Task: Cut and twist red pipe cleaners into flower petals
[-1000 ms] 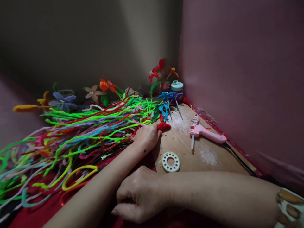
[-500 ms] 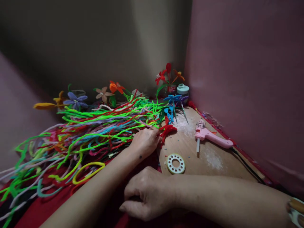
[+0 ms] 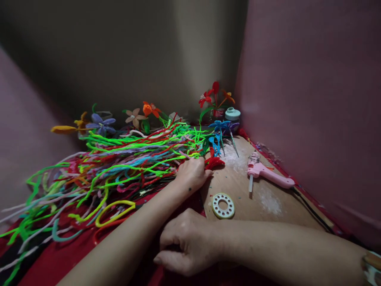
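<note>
My left hand [image 3: 193,174] reaches out over the board's left edge, knuckles up. Its thumb lies just below some red fuzzy pipe-cleaner petals [image 3: 215,163]. The other fingers curl down out of sight, so what they grip is hidden. Close to me, my right hand [image 3: 186,242] is curled, thumb below the bent fingers; anything inside it is hidden. Beside the left hand spreads a big heap of pipe cleaners [image 3: 127,153] in green, red, purple and other colours. A white ring with holes [image 3: 223,205] lies on the wooden board [image 3: 235,186].
A pink glue gun [image 3: 270,174] rests on the board's right, its black cord [image 3: 311,208] running along the edge. Blue pipe-cleaner flowers [image 3: 220,126] stand at the back near a lidded jar [image 3: 232,114]. Finished flowers [image 3: 101,125] line the wall. A red cloth [image 3: 56,260] lies underneath.
My left hand has shifted slightly right and forward against the red petals, and its thumb now shows. My right hand keeps its curled pose. The whole view has shifted a little.
</note>
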The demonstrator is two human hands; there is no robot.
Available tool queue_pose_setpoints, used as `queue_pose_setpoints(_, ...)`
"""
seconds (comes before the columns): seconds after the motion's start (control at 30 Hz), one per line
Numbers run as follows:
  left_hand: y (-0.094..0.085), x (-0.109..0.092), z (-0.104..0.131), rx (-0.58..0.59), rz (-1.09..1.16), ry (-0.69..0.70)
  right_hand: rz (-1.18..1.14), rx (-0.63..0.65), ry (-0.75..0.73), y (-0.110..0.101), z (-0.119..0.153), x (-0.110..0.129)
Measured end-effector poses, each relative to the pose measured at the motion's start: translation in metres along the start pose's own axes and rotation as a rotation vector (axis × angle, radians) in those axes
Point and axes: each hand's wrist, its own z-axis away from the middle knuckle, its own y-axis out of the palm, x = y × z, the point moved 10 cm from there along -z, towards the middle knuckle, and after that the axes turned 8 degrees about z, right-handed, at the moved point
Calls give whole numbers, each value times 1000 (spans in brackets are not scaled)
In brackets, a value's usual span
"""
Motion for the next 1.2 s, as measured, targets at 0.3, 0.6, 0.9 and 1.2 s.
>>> queue_pose_setpoints(0.3, 26, 18, -11, 283, 469, -255, 7, 103, 31, 5, -2, -4)
queue_pose_setpoints(0.6, 42, 19, -5, 392, 740, -342, 3, 129, 18, 9, -3, -3)
queue_pose_setpoints(0.9, 23, 20, -13, 222, 500, -224, -9, 99, 28, 5, -2, -3)
queue_pose_setpoints(1.2, -50, 11, 25, 22, 245, -38, -43, -3, -8, 2, 4, 0)
